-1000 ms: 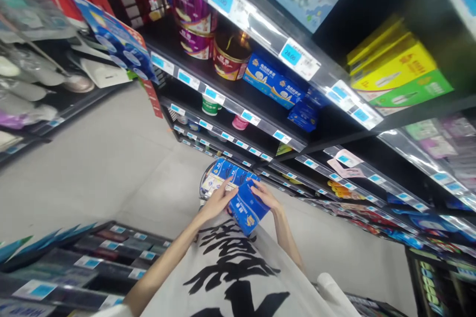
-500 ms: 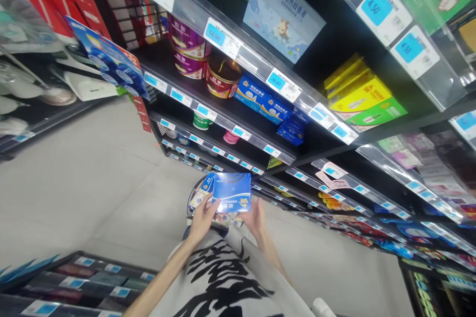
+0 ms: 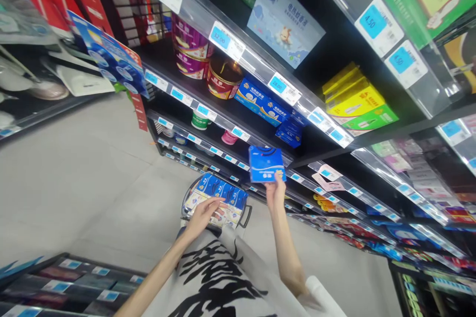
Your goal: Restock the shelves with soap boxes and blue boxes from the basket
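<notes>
My right hand (image 3: 275,195) grips a flat blue mosquito coil box (image 3: 265,164) by its lower right corner. The box is raised in front of the shelf edges, with its printed face towards me. My left hand (image 3: 206,214) is open, fingers stretched, and holds nothing. It hovers over a round-edged basket (image 3: 185,199) in front of my body. Inside lie more blue boxes (image 3: 215,186) with similar dark arcs, and white printed packs (image 3: 228,214) nearer to me. Part of the basket's contents is hidden by my left hand.
Black shelving (image 3: 293,161) with blue price tags runs diagonally ahead. It carries purple tins (image 3: 191,67), blue boxes (image 3: 262,101) and yellow-green boxes (image 3: 362,106). A blue hanging card (image 3: 111,59) juts out at the left shelf end. A low shelf unit (image 3: 70,285) stands at lower left.
The blue box has moved up and right, from between both hands into my right hand alone. My left hand has let go and opened. More of the basket's contents now shows.
</notes>
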### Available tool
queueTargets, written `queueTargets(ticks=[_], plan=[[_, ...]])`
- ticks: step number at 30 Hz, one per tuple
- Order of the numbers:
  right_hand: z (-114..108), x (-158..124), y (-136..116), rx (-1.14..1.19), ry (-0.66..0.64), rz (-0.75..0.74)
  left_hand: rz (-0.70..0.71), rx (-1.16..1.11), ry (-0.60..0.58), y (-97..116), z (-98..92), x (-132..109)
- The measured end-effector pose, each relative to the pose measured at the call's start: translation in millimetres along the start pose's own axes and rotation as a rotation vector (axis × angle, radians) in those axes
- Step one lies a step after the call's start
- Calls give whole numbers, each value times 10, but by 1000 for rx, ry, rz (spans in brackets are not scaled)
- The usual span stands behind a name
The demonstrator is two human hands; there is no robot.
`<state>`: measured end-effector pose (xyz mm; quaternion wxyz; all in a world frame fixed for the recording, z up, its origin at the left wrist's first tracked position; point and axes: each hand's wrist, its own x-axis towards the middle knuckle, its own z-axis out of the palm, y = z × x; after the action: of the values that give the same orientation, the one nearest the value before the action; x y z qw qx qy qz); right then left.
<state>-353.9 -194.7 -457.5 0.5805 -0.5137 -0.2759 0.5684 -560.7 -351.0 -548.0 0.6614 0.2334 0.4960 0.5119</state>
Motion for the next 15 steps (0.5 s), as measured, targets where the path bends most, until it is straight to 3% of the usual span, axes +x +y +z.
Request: queueTargets(ticks=[4, 7, 11, 15], plan=[[54, 442, -464, 51, 94, -173, -10, 41, 20, -39, -66, 13], [124, 748, -708, 58, 164, -196, -42, 57, 28, -60, -131, -5], [220, 1108, -834, 61, 250, -135, -37, 84, 50, -99, -215, 0], [267, 1386, -814, 25, 217, -130, 2, 105, 83, -193, -289, 60]])
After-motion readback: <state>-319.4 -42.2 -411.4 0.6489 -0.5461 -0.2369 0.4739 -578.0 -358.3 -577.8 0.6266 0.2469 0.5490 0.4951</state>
